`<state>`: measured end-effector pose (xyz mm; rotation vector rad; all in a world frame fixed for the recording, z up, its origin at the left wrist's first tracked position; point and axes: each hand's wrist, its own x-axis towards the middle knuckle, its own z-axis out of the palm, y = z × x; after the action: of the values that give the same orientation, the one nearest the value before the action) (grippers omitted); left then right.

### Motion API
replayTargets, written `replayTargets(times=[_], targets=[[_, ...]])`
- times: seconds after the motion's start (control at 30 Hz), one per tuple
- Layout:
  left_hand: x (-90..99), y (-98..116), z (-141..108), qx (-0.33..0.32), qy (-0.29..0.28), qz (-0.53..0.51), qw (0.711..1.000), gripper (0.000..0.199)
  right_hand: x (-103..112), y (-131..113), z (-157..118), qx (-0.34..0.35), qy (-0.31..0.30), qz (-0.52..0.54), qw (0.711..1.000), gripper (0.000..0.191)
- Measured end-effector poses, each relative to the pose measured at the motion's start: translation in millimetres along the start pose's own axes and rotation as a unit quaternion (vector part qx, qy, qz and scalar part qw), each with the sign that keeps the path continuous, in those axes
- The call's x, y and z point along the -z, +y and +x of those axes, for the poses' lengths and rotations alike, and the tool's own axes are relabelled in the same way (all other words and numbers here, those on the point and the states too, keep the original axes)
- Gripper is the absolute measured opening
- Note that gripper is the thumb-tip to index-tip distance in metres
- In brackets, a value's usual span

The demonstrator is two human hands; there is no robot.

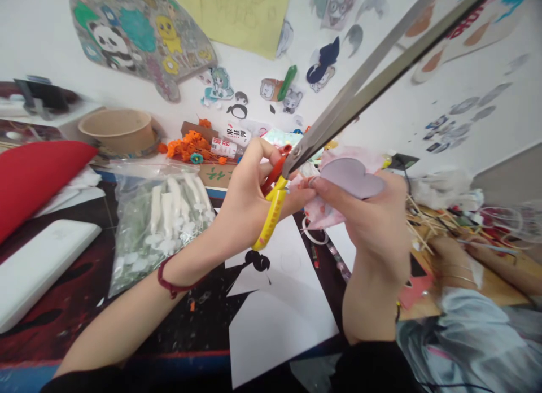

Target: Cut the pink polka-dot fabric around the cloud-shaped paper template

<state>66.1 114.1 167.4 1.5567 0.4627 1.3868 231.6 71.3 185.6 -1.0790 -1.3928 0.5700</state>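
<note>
My left hand (249,198) is closed round the scissors (276,212), which have red and yellow handles. Their long metal blades point up and to the right, slightly parted. In my right hand (375,229), a rounded grey-lavender paper cutout (347,175) is pinched between thumb and fingers; its lower edge is hidden by the hand. The fingertips of both hands come close together near the scissors' pivot. Below them on the table lie white sheets of paper (283,319), with a small black cutout (257,261) on one.
A clear bag of white-stemmed pieces (169,212) and a white power bank-like block (46,269) lie at left. Orange flowers (190,145) and a round tan container (118,130) stand behind. Another person's hand (453,260) rests among thin sticks at right.
</note>
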Motion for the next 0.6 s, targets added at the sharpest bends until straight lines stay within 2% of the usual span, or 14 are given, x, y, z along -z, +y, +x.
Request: replayTargets(times=[0.17,0.3,0.43,0.6], targets=[[0.9,0.6,1.2,-0.013,0.010,0.013,1.000,0.045,6.2,3.5,2.5,0.030,0.023,-0.014,0.999,0.025],[4.8,-1.5,3.0,-0.055,0.030,0.048,0.997,0.052,10.8,4.9,4.2,0.018,0.003,-0.002,1.000,0.017],[12.3,-3.3,6.0,-0.102,0.045,0.089,0.990,0.054,13.4,5.3,6.9,0.033,0.014,-0.011,0.999,0.009],[17.5,-2.9,8.9,-0.088,0.041,0.079,0.992,0.051,4.6,7.2,10.2,0.041,0.010,0.019,0.999,0.008]])
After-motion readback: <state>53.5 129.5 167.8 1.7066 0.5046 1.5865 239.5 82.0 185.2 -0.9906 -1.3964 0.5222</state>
